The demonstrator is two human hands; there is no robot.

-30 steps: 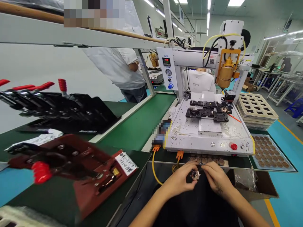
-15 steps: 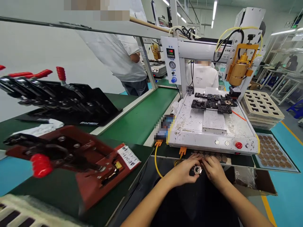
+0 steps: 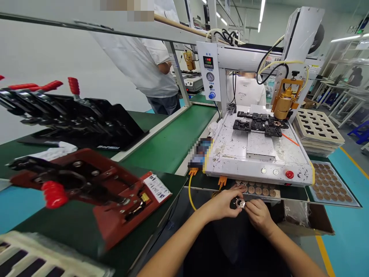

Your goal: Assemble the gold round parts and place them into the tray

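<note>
Round metal case [image 3: 240, 203], pinched in left hand [image 3: 225, 205]; right hand [image 3: 260, 216], hold indeterminable; may be dropped if nudged.

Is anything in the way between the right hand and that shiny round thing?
Nothing that I can see. The right hand is beside the shiny round thing, perhaps touching it; the left hand pinches its other side.
</note>
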